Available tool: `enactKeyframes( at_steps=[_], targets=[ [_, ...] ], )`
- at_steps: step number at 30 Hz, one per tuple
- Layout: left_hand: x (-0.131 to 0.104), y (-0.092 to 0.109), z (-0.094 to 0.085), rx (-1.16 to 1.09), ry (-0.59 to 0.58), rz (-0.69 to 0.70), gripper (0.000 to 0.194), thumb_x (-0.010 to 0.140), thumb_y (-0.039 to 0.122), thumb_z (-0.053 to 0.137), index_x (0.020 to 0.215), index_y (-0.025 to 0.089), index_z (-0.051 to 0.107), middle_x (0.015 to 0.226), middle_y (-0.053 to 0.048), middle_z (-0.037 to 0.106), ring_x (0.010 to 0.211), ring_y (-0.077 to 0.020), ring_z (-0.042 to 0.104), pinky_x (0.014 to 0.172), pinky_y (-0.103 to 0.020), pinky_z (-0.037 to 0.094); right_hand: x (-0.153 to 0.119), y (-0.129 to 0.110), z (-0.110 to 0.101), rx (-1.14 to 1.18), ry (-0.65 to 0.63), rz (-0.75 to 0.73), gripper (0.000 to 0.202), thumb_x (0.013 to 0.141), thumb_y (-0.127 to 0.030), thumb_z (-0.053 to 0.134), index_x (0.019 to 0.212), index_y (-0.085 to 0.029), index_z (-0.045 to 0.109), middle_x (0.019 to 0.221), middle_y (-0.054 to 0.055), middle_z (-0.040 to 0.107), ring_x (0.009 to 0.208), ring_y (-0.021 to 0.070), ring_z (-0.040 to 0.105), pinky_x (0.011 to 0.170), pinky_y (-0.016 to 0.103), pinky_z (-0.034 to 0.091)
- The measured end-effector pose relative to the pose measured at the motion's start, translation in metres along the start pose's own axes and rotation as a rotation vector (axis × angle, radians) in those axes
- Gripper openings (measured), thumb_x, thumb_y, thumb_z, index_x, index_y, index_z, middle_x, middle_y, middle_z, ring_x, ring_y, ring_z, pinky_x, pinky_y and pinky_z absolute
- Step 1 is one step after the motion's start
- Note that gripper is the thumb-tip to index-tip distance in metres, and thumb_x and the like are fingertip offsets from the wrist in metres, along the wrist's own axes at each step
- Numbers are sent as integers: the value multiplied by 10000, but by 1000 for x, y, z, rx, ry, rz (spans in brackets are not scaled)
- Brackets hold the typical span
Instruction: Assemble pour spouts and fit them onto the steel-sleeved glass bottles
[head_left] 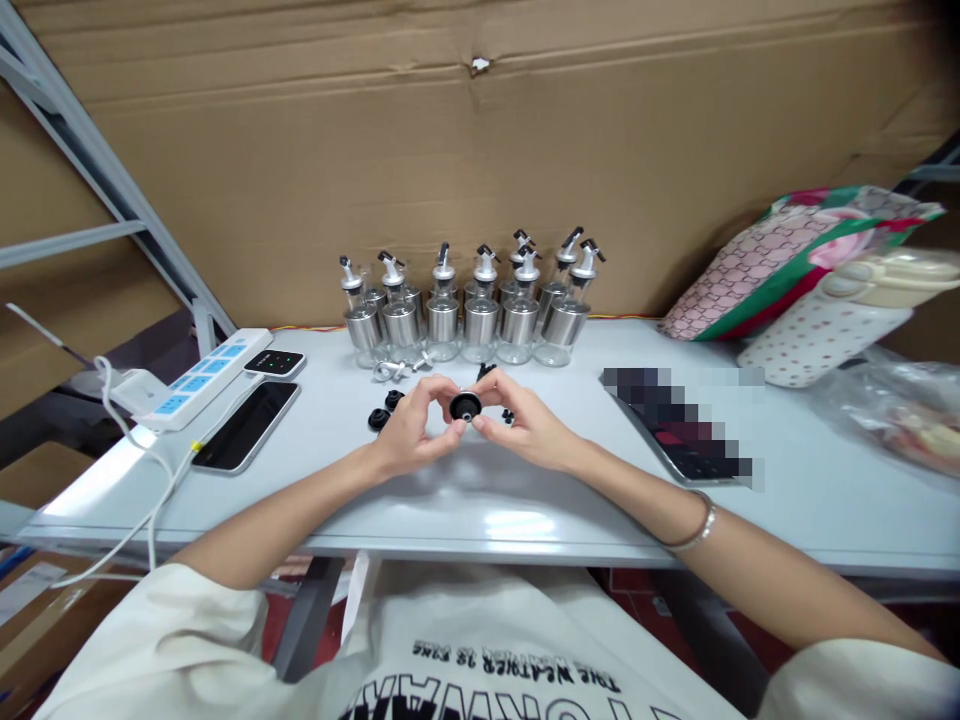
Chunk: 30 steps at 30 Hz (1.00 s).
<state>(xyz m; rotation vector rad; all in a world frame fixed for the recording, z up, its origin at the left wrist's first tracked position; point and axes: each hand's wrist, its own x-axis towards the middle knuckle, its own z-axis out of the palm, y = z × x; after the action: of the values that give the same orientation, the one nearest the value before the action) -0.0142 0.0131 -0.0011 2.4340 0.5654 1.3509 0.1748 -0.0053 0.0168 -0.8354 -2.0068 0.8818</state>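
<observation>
The round cap (pixel 466 406) and the small stoppers (pixel 378 419) are black; the clear bottles (pixel 480 323) bear silver bands, and their spouts (pixel 486 264) are silver-grey with black tips. The table (pixel 435 520) is pale blue-grey, the cardboard (pixel 420 150) brown, and the power strip (pixel 214 375) white with blue panels. The bag (pixel 739 270) combines patterned pink, green and red, the flask (pixel 829 338) is cream with brownish spots, and the shirt (pixel 480 610) is off-white with black lettering.

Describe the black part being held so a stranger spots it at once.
On the pale table, find the bottles. In front of them, the left hand and right hand hold a round black part between them. Unlike the black pieces lying to its left, it alone is held.
</observation>
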Motion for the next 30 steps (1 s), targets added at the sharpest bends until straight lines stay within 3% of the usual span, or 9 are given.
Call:
enactKeyframes(
  at_steps=[5, 11, 18, 22, 24, 26, 28, 30],
  targets=[
    [0, 0, 0, 141, 7, 40, 206, 812, 220, 502, 997, 209, 415, 787, 6, 535, 717, -137, 527, 695, -288, 423, 2, 2, -5, -40, 23, -49, 252, 770, -349, 635, 958, -199, 557, 960, 62, 682, 891, 196, 633, 828, 359, 482],
    [-2, 0, 2, 117, 48, 83, 273, 792, 169, 534, 1038, 212, 426, 872, -14, 539, 819, -153, 528, 760, -308, 439, 1, -1, -7, -38, 97, -103, 228, 778, -342, 650, 955, -197, 637, 941, 57, 693, 868, 194, 629, 803, 346, 486],
    [-3, 0, 1, 119, 7, 11, 303, 838, 271, 596, 1117, 213, 491, 971, -53, 537, 895, -173, 535, 779, -326, 466, 0, 0, -7, -57, 139, -60, 210, 753, -368, 680, 869, -194, 654, 949, 67, 720, 903, 230, 655, 823, 373, 485],
    [0, -1, -1, 86, -23, -6, 293, 821, 224, 606, 1103, 218, 524, 967, -45, 536, 901, -169, 551, 809, -333, 471, 4, 1, -15, -109, 83, -50, 199, 777, -392, 651, 832, -203, 673, 922, 60, 724, 875, 223, 659, 799, 356, 486],
    [1, -2, -2, 84, -48, -21, 279, 788, 162, 589, 1058, 208, 536, 964, -41, 523, 894, -164, 549, 812, -323, 472, 8, 3, -22, -195, 34, -70, 187, 830, -368, 588, 817, -209, 686, 932, 61, 722, 888, 218, 648, 805, 350, 471],
    [1, -2, -1, 104, -95, -28, 277, 757, 110, 556, 1019, 197, 538, 965, -43, 503, 896, -158, 539, 816, -309, 471, 12, 10, -29, -377, 87, -53, 198, 861, -316, 542, 802, -200, 691, 898, 69, 720, 867, 224, 627, 806, 360, 445],
    [0, -3, 0, 138, -181, -11, 280, 738, 80, 526, 996, 187, 536, 967, -48, 479, 886, -151, 529, 806, -290, 473, 16, 19, -36, -605, 205, 34, 196, 866, -260, 523, 806, -183, 693, 838, 78, 713, 832, 236, 599, 794, 375, 416],
    [-2, -2, 1, 181, -271, 25, 283, 718, 64, 504, 975, 178, 533, 963, -54, 456, 865, -148, 514, 784, -276, 475, 17, 29, -41, -763, 189, 133, 208, 870, -212, 496, 858, -179, 700, 866, 85, 709, 864, 250, 581, 794, 379, 397]
  ],
)
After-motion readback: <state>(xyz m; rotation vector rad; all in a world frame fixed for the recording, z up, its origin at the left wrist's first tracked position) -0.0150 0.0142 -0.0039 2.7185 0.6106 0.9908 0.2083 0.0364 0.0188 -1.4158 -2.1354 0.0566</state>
